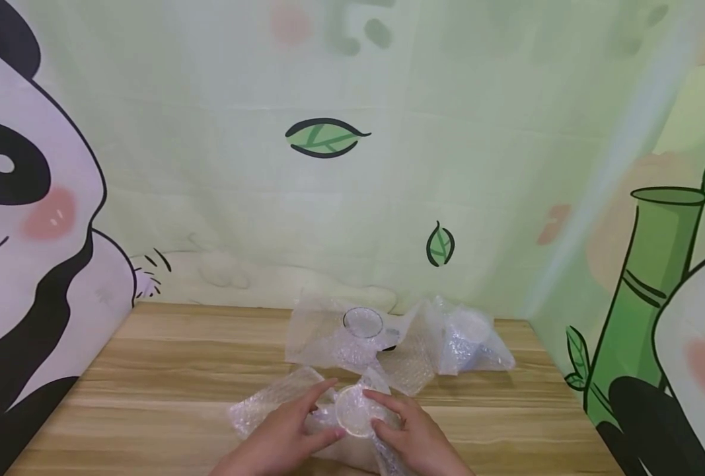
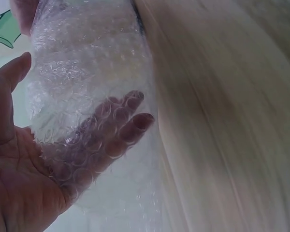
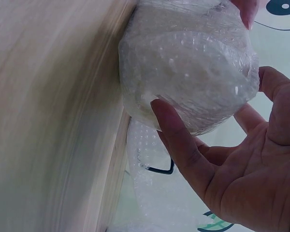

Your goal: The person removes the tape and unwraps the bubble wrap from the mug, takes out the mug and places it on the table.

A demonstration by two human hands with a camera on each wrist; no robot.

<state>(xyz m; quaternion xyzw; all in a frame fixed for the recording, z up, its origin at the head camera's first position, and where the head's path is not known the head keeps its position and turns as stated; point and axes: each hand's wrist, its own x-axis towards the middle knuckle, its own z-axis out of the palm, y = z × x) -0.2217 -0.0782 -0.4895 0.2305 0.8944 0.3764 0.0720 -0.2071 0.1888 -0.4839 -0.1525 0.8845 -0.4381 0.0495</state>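
Observation:
A round-rimmed cup [image 1: 355,411] wrapped in bubble wrap stands on the wooden table between both hands. My right hand [image 1: 414,433] holds it from the right, thumb and fingers spread round its side. The right wrist view shows the wrapped cup [image 3: 183,77] with fingertips against the wrap. On the other side is my left hand [image 1: 283,426], thumb close to the rim. A loose flap of bubble wrap [image 2: 87,63] lies in front of the left hand's fingers [image 2: 128,133], which show through it nearly straight, the thumb standing apart from it.
Behind the hands, a dark-rimmed cup [image 1: 363,322] in bubble wrap stands on the table [image 1: 180,370]. Farther right is another wrapped cup [image 1: 466,334], bluish low down. A printed cloth [image 1: 209,165] with pandas and bamboo rises behind the table's back edge.

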